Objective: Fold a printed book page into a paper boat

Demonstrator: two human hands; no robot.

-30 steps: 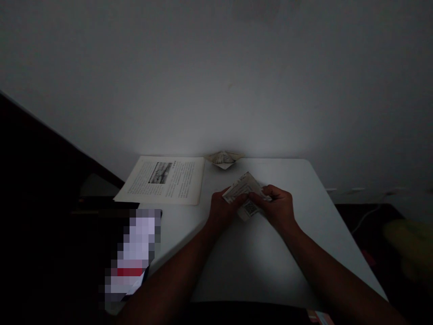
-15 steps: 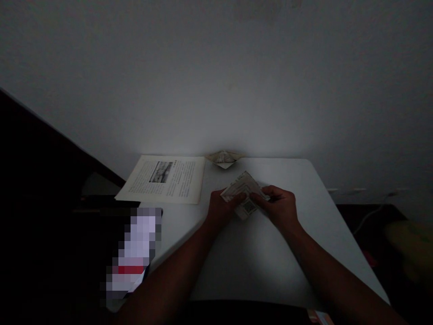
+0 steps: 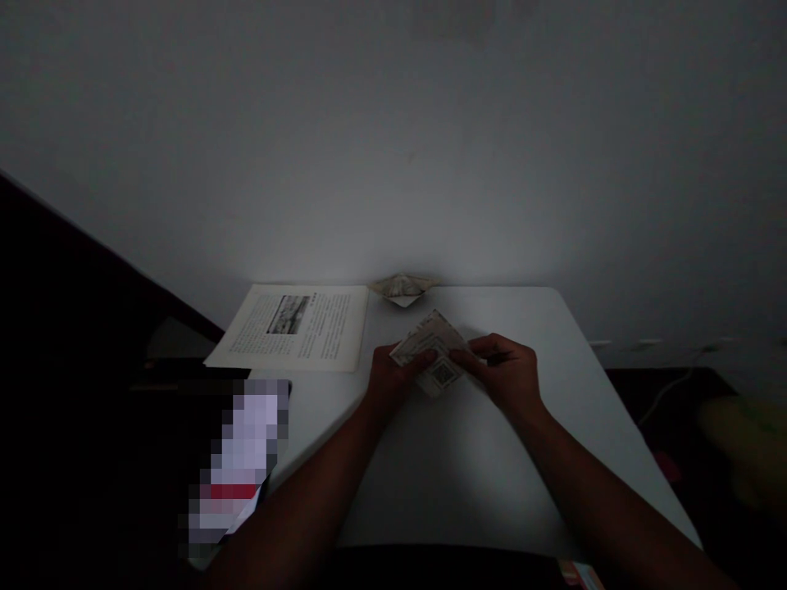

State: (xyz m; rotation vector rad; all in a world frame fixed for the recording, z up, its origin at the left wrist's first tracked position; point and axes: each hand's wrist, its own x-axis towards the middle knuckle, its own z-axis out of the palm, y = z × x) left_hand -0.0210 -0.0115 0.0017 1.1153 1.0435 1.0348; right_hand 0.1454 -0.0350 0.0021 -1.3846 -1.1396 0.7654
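We see a plain, pale wall (image 3: 393, 147) across the upper view, with a faint stain (image 3: 452, 18) near the top. We find a white table (image 3: 581, 377) with rounded corners, its far edge along the wall. Lighting is dim: the wall is brighter behind the table, darker toward the sides. At left, we note a dark area (image 3: 74, 393) under a slanting edge; at right, a pale cable (image 3: 664, 397).

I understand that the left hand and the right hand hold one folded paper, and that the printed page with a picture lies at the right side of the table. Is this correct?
Not quite: the head view shows the printed page at the left side of the table. The left hand and right hand do hold the folded paper.
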